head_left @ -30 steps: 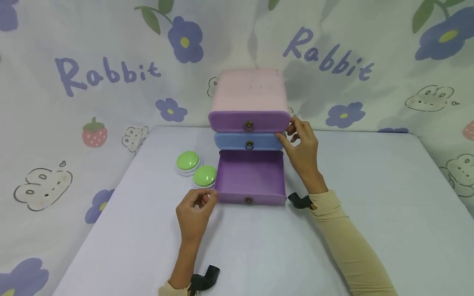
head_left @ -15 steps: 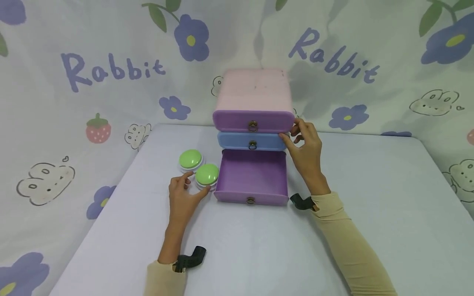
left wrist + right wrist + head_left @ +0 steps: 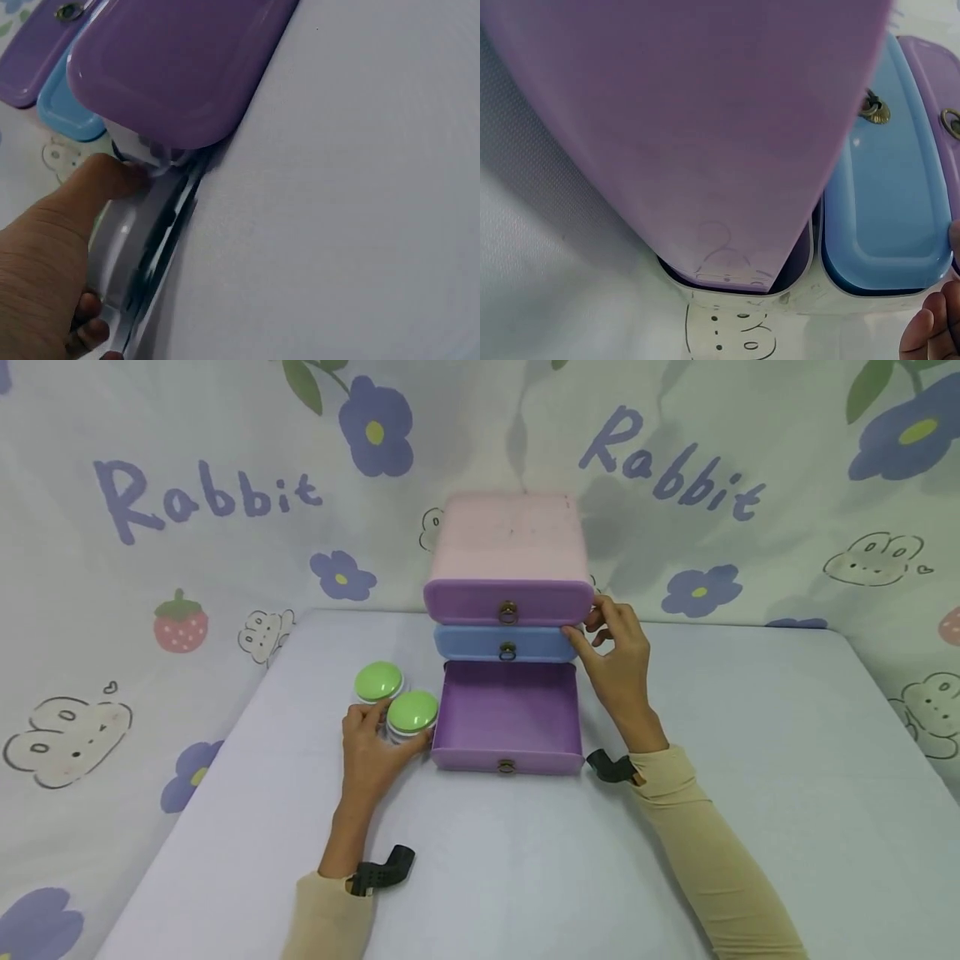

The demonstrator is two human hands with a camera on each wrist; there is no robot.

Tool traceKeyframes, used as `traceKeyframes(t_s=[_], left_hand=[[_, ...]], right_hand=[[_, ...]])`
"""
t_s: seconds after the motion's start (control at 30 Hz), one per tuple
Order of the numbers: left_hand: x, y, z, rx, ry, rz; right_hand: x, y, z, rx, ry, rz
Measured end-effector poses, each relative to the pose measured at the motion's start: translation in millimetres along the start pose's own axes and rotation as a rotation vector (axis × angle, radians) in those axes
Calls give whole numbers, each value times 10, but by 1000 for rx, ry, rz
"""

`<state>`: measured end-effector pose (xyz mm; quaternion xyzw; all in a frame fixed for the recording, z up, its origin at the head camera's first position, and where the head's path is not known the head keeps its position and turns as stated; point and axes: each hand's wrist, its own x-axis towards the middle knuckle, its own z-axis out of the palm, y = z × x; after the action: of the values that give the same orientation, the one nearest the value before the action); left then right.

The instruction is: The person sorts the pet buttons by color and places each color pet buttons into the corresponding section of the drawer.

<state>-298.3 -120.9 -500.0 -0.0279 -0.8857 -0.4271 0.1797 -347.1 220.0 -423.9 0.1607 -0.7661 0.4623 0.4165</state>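
Note:
My left hand (image 3: 371, 756) holds the nearer green-domed push button (image 3: 412, 712) by its clear base, thumb on the right side and fingers on the left. In the left wrist view, the thumb and fingertips lie along that clear base (image 3: 120, 251). A second green-domed push button (image 3: 378, 682) sits just behind it. My right hand (image 3: 618, 664) grips the right edge of a small drawer cabinet (image 3: 513, 535), its thumb by the blue drawer (image 3: 472, 644). The cabinet's bottom purple drawer (image 3: 510, 710) is pulled out, with nothing inside.
The upper purple drawer (image 3: 465, 602) and the blue one are pushed in, each with a brass ring pull. Behind the white table (image 3: 750, 710) hangs a cloth (image 3: 247, 427) printed with flowers and rabbits.
My left hand has left the front left corner of the open drawer, spread round the nearer push button and closed on its base. My right hand stays at the cabinet's edge.

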Motion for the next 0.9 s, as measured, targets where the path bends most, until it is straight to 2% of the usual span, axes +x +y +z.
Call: traceKeyframes(t_s=[0.27,0.47,0.63,0.9], left_hand=[[-13,64,-40,-48,76,-35],[-27,109,-98,-119,157,-17],[-47,212,-109,-173,171,-15],[-55,486,7,-215,171,117]], right_hand=[[-17,21,-36,-1,14,17],[4,32,-10,6,19,4],[17,9,0,-12,-8,16],[9,7,-2,-1,-20,27]])
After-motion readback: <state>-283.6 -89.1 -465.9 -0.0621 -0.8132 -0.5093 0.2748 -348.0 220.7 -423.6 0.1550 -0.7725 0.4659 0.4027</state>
